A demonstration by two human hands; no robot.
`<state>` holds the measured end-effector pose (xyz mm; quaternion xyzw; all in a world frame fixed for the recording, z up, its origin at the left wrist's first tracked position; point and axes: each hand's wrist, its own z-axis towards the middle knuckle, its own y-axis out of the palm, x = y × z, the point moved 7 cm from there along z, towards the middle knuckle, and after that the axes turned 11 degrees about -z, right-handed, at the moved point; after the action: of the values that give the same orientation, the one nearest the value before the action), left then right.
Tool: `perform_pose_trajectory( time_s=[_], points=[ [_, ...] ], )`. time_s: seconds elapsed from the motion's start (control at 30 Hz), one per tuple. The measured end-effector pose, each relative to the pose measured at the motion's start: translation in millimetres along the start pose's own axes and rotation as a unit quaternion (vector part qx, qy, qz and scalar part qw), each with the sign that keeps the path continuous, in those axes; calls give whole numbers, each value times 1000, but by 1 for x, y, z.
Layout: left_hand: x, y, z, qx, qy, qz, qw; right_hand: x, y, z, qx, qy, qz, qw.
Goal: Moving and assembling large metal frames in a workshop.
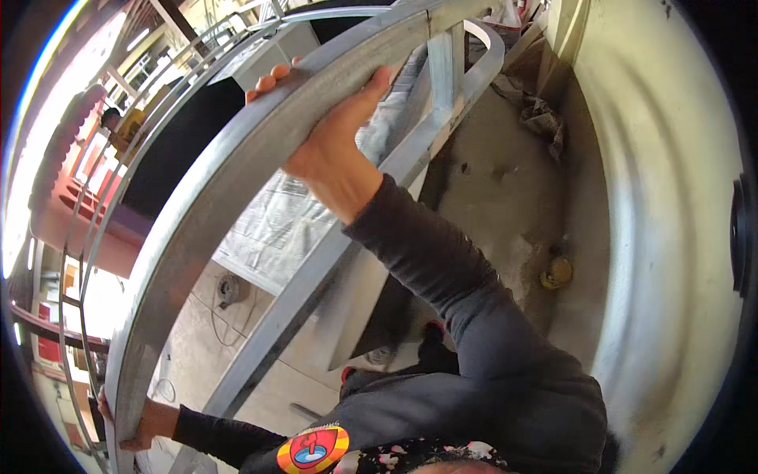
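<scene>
A large frame of grey metal tubing (217,186) spans the view, with a long curved bar and a straighter rail joined by a short cross piece. My right hand (339,154) is wrapped over the upper part of the curved bar, thumb on the near face and fingertips showing over the far edge. Lower left, my left hand (154,423) grips the same bar near its bottom end; its fingers are partly hidden behind the tube. The frame stands tilted in front of my body.
Beyond the bars lies a surface under wrinkled clear plastic (288,213). A round metal object (227,291) sits on the tiled floor. To the right rises a pale curved panel (663,197), with a yellow round piece (557,272) at its foot. Another person (126,130) is far left.
</scene>
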<state>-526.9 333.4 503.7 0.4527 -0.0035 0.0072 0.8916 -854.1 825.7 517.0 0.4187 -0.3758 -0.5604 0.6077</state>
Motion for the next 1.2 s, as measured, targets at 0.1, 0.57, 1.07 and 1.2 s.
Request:
perform_pose_trajectory(
  time_s=[0.1,0.57,1.07,1.2],
  points=[
    [-35,61,-42,-79,-190,-286,936,-42,-5,29,-29,4,-6,1000],
    [-91,177,-199,-64,12,-114,991,-233,-31,136,-86,38,-30,995],
    [-232,295,-352,-14,126,31,991,-366,-94,284,-73,84,-37,993],
    [-281,310,-380,-48,64,-47,996,-386,-132,323,-60,77,-61,993]
  ],
)
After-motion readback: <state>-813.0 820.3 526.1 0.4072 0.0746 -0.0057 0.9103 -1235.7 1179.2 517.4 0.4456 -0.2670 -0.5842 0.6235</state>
